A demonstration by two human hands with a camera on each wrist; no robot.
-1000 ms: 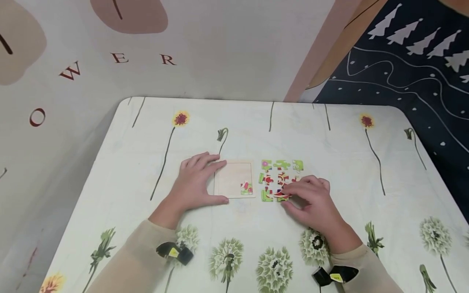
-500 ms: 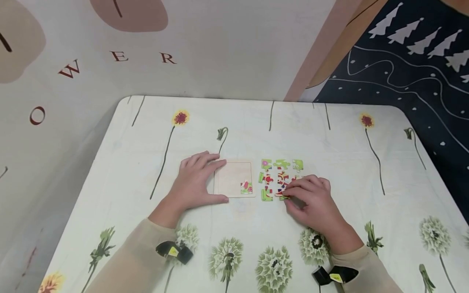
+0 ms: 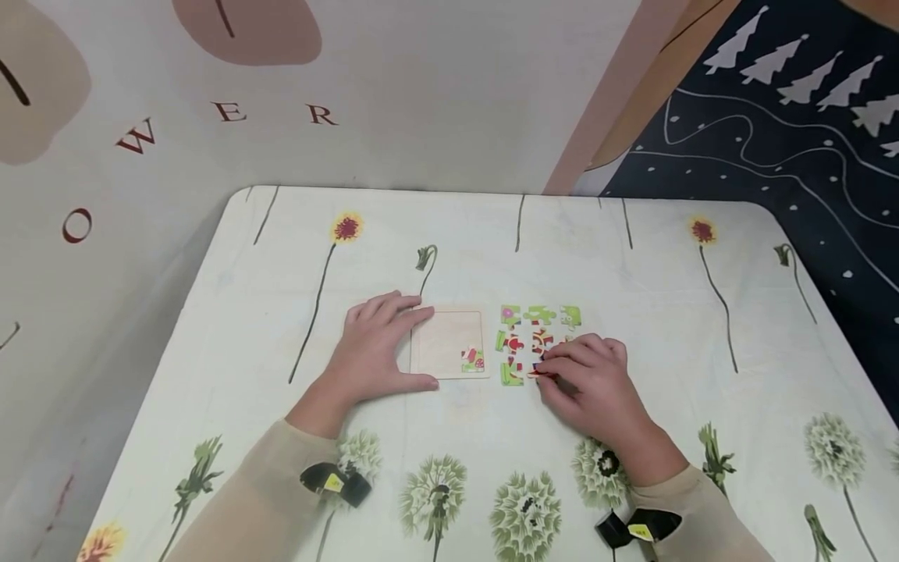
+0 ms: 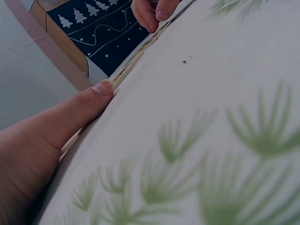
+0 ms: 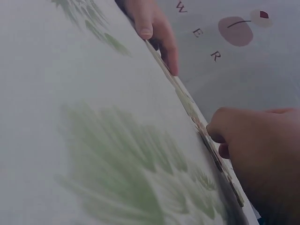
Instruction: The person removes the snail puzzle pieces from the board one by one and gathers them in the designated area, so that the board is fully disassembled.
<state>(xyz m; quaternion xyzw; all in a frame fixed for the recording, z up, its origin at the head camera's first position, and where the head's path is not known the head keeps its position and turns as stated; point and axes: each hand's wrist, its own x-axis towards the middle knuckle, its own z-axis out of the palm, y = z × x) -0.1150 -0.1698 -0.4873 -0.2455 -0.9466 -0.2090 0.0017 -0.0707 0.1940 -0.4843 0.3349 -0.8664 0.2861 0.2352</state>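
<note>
A square wooden puzzle board [image 3: 442, 336] lies on the table, with one puzzle piece [image 3: 473, 361] in its lower right corner. My left hand [image 3: 379, 351] rests at the board's left side, fingers spread; the thumb touches the lower edge and the index finger the upper left part. To the board's right, several loose green-and-red puzzle pieces [image 3: 540, 315] lie in rows. My right hand [image 3: 593, 382] pinches a small piece [image 3: 535, 371] from the bottom row between thumb and fingertips; most of it is hidden. The hand also covers pieces at the right.
The table [image 3: 597, 273] has a white cloth printed with flowers and dandelions. A light wall [image 3: 435, 94] with letters stands behind it, and a dark panel [image 3: 772, 133] with white trees is at the right. Each wrist wears a black camera strap [image 3: 655, 524].
The right hand's fingers have closed in on the bottom-row piece and shifted slightly left. The left hand and the board have stayed put.
</note>
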